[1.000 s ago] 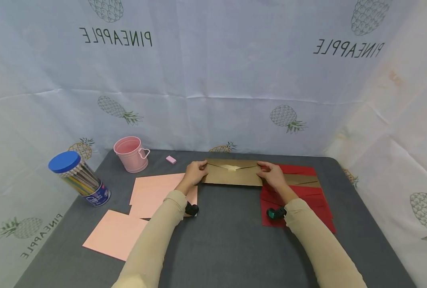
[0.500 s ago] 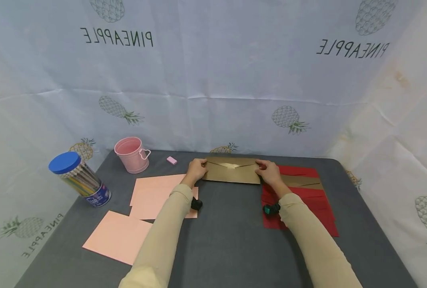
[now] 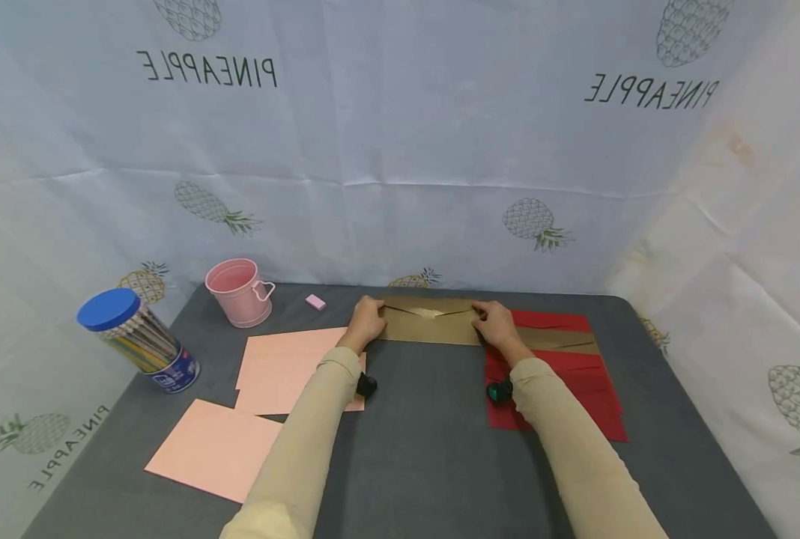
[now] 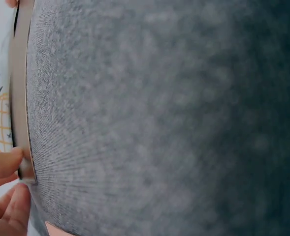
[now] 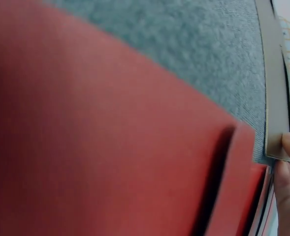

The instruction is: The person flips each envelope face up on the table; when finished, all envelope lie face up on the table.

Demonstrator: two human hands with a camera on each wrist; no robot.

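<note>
A gold-brown envelope [image 3: 434, 331] lies flat or nearly flat at the table's far edge, its flap side up and a pale patch at the flap's point. My left hand [image 3: 365, 322] pinches its left end between thumb and fingers. At the opposite end my right hand [image 3: 497, 326] does the same. In the left wrist view the envelope [image 4: 19, 98] shows as a narrow strip beside the thumb. The right wrist view has my thumb on the corner of the envelope [image 5: 276, 98] and the fingers below.
Red envelopes [image 3: 578, 382] and another gold-brown envelope [image 3: 562, 341] lie overlapping under and beside my right forearm. Pink envelopes or cards [image 3: 214, 449] lie left. Behind them stand a pink bucket [image 3: 241, 299], a pink eraser [image 3: 315, 302] and a blue-lidded pencil tub [image 3: 140, 340].
The envelope's right end and my right hand have shifted slightly left. My wrists have drawn a little closer together, and both hands keep their hold.
</note>
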